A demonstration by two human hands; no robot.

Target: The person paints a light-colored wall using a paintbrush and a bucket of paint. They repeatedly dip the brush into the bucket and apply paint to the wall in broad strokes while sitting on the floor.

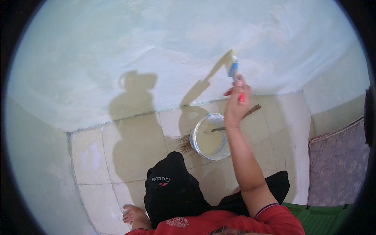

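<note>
My right hand holds a flat paintbrush with a blue band and a red handle end. Its pale bristles are up at the lower part of a patchily whitewashed wall; whether they touch it I cannot tell. Below my forearm stands a white plastic bucket, partly hidden by that arm. Pale yellowish liquid fills part of it, and a dark stick-like tool lies across or dips into it. Low at my left side, my left hand is empty near the tiled floor, its fingers slightly apart.
Twig bristles of a broom spread out left of the bucket, and a bound twig end shows to its right. A patterned mattress-like pad leans at the right. Behind it is a green slatted surface. Side walls close in the corner.
</note>
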